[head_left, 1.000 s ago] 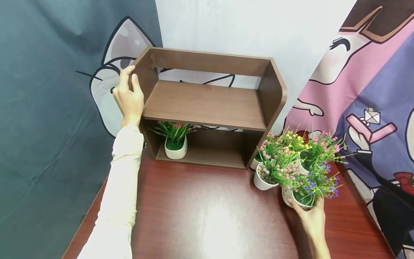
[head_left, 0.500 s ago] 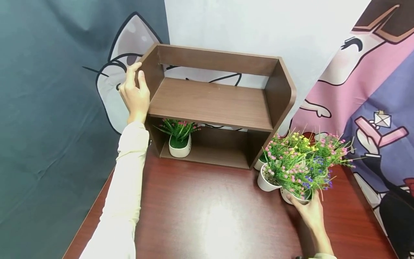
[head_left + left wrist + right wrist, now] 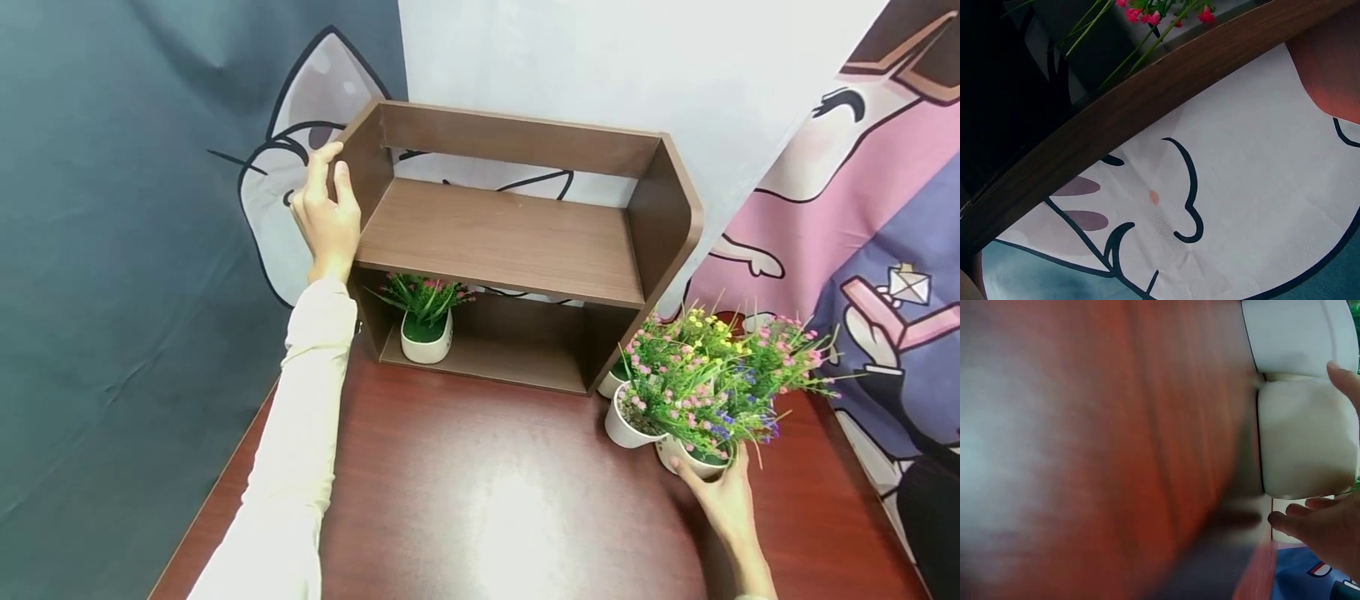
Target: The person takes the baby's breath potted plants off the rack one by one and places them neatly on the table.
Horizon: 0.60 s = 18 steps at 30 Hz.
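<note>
My left hand (image 3: 327, 218) holds the left side panel of a brown wooden two-tier shelf (image 3: 502, 237); thumb and index finger are at its front edge. Only a sliver of that hand shows in the left wrist view, where the panel (image 3: 1147, 100) crosses diagonally. My right hand (image 3: 722, 496) has its thumb and fingers around a white flower pot (image 3: 681, 461) with lettering and green filling. The right wrist view has this pot (image 3: 1310, 437) standing on the table, thumb on one side and fingers on the other. Flowers hide the pots behind it.
One potted plant (image 3: 426, 333) with pinkish-red flowers stands at the left of the lower shelf. A round white pot (image 3: 628, 427) is left of the gripped one, amid several flowering plants (image 3: 701, 350). The red-brown table (image 3: 450, 467) extends in front; printed cloth (image 3: 795, 142) hangs behind.
The head view has turned slightly left. My right hand and the gripped pot have shifted slightly left and back, and the blue flowers now sit closer among the pink ones. My left hand stays put.
</note>
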### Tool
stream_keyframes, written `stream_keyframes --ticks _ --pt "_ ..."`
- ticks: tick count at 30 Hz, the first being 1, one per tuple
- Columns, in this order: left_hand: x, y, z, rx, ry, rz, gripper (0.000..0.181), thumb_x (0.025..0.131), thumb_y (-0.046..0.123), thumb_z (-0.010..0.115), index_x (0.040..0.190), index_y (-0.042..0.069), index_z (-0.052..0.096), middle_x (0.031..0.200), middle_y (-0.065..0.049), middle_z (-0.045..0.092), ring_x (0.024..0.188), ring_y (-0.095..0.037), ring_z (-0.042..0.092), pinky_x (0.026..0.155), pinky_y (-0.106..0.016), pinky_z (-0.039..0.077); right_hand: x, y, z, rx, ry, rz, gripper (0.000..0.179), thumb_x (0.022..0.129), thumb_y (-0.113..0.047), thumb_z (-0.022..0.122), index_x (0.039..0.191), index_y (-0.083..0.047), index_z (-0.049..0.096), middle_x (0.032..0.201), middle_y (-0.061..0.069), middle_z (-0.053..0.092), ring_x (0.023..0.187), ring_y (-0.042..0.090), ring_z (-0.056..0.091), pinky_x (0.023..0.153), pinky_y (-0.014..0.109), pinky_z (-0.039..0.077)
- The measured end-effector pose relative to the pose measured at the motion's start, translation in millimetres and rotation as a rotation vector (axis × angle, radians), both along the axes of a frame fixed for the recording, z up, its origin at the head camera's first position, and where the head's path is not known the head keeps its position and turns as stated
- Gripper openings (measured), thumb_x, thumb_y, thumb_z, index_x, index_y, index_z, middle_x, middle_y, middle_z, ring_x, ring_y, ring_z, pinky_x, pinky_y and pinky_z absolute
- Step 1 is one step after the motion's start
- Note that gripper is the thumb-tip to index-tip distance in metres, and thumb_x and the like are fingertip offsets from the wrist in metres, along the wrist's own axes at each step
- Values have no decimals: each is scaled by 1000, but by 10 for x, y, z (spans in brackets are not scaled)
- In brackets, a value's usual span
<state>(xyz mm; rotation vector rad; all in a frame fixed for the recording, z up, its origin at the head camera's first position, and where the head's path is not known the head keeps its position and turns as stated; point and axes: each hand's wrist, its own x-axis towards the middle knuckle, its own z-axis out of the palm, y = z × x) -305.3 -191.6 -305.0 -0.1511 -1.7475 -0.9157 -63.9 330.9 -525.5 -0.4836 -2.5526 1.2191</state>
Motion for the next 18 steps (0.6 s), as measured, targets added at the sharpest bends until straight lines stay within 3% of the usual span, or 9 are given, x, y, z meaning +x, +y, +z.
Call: stream_keyframes --ticks 5,8,11,13,16,18 --pt "-8 13 -26 5 13 2 28 96 23 49 112 7 66 111 2 66 88 -25 64 78 -36 45 314 -148 10 -119 54 -75 102 75 -10 77 149 -7 7 148 23 21 132 37 26 107 35 21" --pt "4 17 -44 -5 9 2 28 96 24 49 113 7 66 112 2 66 87 -25 64 76 -38 45 568 -344 -3 -172 89 -147 100 74 -1 75 148 -7 9 148 20 21 134 33 26 103 20 22" --pt "19 14 -44 -17 4 -3 28 96 23 49 113 7 65 113 3 66 87 -26 65 75 -39 45 758 -585 -62 -304 179 -202 99 70 11 73 148 -9 15 146 15 25 134 26 27 96 10 24" --pt "29 11 -38 -20 7 -4 28 96 23 50 113 6 65 113 2 66 86 -27 65 74 -40 44 829 -722 -141 -378 229 -218 101 66 16 72 147 -12 19 145 12 27 134 20 28 98 12 25" --pt "29 9 -11 -19 14 0 28 96 23 50 112 7 65 113 2 66 82 -29 64 71 -41 44 848 -871 -297 -326 217 -167 109 60 13 79 148 -17 22 146 9 30 129 9 33 96 11 27" --pt "28 11 10 -17 11 3 27 96 23 50 113 7 65 112 2 66 80 -30 64 70 -42 43 813 -972 -359 -185 177 -67 113 56 7 84 148 -16 23 143 11 34 124 3 37 94 9 28"
